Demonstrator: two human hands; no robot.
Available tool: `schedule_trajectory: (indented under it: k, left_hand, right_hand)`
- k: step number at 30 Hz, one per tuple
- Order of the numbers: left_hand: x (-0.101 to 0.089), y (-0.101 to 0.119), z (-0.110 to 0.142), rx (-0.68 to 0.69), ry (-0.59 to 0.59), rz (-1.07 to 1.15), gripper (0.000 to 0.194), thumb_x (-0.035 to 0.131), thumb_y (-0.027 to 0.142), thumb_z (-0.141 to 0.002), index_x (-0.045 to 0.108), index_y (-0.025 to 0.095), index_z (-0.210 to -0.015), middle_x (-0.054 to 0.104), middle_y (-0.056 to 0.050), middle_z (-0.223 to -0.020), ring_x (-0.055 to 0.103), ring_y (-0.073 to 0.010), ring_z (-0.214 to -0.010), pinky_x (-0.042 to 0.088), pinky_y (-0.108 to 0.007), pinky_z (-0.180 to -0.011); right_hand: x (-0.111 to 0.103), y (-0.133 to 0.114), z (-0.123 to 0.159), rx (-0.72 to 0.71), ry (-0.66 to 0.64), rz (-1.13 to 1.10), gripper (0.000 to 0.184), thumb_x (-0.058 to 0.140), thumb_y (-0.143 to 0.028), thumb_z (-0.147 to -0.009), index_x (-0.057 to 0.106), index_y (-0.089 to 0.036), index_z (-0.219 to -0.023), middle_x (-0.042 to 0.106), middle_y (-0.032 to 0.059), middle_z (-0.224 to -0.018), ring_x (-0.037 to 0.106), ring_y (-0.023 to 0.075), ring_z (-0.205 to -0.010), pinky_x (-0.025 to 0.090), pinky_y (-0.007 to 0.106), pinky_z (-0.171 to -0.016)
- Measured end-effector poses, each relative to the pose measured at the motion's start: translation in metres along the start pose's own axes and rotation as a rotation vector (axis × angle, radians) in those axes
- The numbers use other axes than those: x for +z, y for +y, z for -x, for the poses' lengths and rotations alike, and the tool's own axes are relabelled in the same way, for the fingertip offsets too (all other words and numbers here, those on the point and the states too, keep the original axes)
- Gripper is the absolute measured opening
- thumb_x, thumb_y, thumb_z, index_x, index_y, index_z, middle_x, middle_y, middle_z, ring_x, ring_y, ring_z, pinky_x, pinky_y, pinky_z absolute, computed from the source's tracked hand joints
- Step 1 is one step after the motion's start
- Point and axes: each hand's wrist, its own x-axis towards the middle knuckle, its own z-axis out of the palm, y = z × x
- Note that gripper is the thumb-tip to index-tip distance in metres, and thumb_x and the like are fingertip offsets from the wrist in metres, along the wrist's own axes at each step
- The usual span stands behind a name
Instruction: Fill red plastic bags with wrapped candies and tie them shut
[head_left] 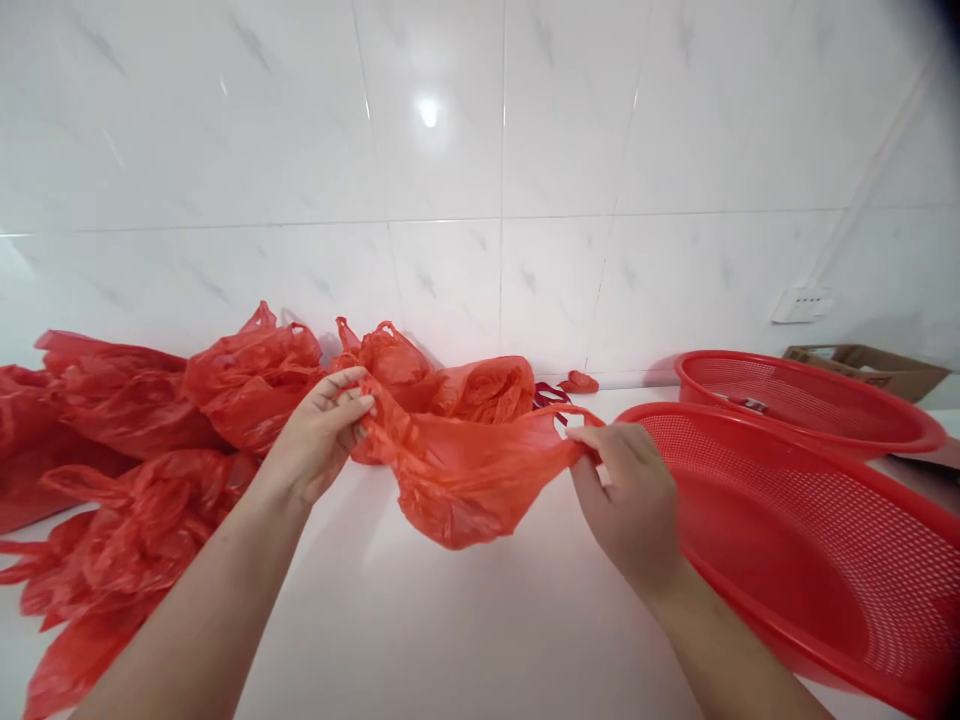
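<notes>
A thin red plastic bag (465,490) hangs stretched between my two hands, a little above the white table (450,640). My left hand (324,432) pinches its left handle between thumb and fingers. On the other side, my right hand (626,490) is closed round the right handle, with a loop of it showing above the fingers. The bag sags in the middle, and its inside cannot be seen. Behind it lie a bunched red bag (390,360) and a rolled red bundle (487,388).
Several crumpled red bags (157,530) cover the table's left side. At right stand a large red mesh basket (765,570) and another red basket (810,395) behind it. A cardboard box (892,375) sits far right. A tiled wall (555,290) with a socket (802,305) closes the back.
</notes>
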Motion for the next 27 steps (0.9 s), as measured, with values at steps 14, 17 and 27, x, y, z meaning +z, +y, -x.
schedule_trajectory:
  k: [14,17,27]
  left_hand:
    - [-0.004,0.018,0.021,0.212,-0.045,-0.172,0.041,0.076,0.013,-0.066,0.063,0.020,-0.104,0.067,-0.001,-0.094,0.061,-0.0101,-0.080,0.051,-0.016,-0.069]
    - [0.002,0.026,0.019,0.167,-0.199,-0.251,0.040,0.074,0.012,-0.069,0.064,0.021,-0.107,0.067,-0.002,-0.098,0.062,-0.0113,-0.082,0.052,-0.018,-0.071]
    - [-0.063,-0.020,0.084,-0.058,-0.045,-0.249,0.070,0.084,0.024,-0.058,0.057,0.028,-0.123,0.055,-0.010,-0.133,0.050,-0.0310,-0.121,0.052,-0.031,-0.086]
  right_hand:
    - [-0.046,-0.031,-0.035,-0.198,0.117,0.130,0.027,0.060,-0.006,-0.077,0.060,-0.021,-0.098,0.059,0.0004,-0.074,0.053,0.0169,-0.074,0.044,0.032,-0.071]
    - [-0.047,-0.038,-0.031,-0.242,-0.124,0.127,0.016,0.055,-0.008,-0.080,0.060,-0.021,-0.088,0.055,-0.0008,-0.064,0.049,0.0163,-0.064,0.040,0.031,-0.060]
    - [-0.073,-0.021,0.069,0.124,-0.223,-0.035,0.065,0.067,-0.034,-0.076,0.040,-0.029,-0.135,0.047,0.0128,-0.131,0.048,0.0340,-0.117,0.046,0.050,-0.090]
